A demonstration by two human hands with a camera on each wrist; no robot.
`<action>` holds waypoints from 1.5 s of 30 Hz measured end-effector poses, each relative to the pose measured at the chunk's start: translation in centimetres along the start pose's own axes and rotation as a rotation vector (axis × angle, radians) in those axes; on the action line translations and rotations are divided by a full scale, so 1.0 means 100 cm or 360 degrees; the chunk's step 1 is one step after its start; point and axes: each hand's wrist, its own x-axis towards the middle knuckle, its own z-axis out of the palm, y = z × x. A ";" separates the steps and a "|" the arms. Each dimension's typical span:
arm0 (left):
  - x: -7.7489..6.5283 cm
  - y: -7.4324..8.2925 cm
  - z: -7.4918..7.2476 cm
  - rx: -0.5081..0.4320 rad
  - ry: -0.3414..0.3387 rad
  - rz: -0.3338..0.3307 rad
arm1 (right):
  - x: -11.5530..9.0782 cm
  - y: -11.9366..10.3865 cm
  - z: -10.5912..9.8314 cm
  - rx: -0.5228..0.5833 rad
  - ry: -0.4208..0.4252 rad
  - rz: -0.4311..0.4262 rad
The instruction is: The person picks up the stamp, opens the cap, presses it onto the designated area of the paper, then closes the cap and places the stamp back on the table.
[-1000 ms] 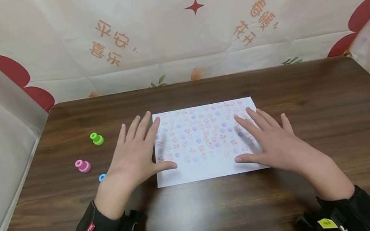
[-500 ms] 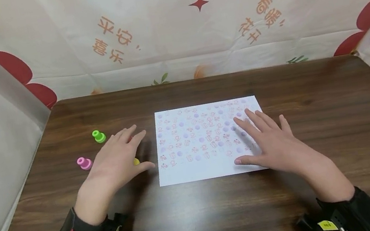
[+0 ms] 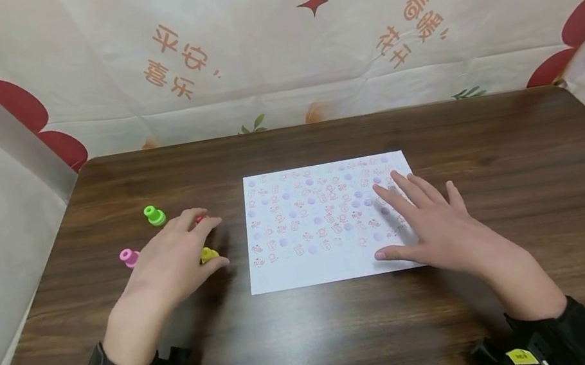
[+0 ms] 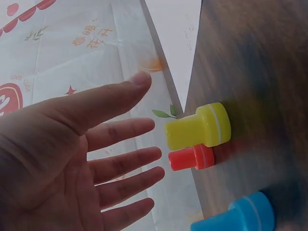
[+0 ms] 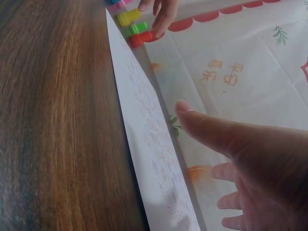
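Observation:
My left hand [image 3: 168, 260] is above the small plastic stamps at the left of the table, fingers spread and palm empty. Beneath it are a yellow stamp [image 3: 208, 255] and a red stamp [image 3: 199, 218], partly covered in the head view. In the left wrist view a gap shows between the fingers and the yellow stamp [image 4: 199, 126]. A blue stamp [image 4: 252, 214] also appears there, hidden by the hand from the head camera. Over the right part of a white sheet of paper [image 3: 308, 271] with red and purple stamped prints, my right hand [image 3: 438, 225] is spread, holding nothing.
Beside the left hand stand a green stamp [image 3: 154, 216] and a pink stamp [image 3: 129, 257]. The dark wooden table [image 3: 320, 340] ends at a printed white cloth [image 3: 255, 39] at the back, with cloth at both sides too.
My left hand has left the paper's left edge and moved left over the stamps, uncovering the paper's left side and part of the yellow stamp. The right hand has hardly moved.

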 end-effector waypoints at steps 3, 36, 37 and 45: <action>-0.002 0.000 0.002 0.0006 -0.0007 0.0005 | -0.001 0.000 0.000 0.0004 0.0001 -0.0006; -0.004 0.005 0.011 0.0019 -0.0021 -0.0027 | -0.003 -0.010 0.003 0.0005 -0.0002 -0.0050; -0.004 0.006 0.011 0.0020 -0.0023 -0.0032 | -0.003 -0.010 0.004 0.0003 -0.0002 -0.0051; -0.005 0.014 0.011 -0.0051 -0.0029 0.0016 | -0.004 -0.014 0.002 0.0006 0.0009 -0.0067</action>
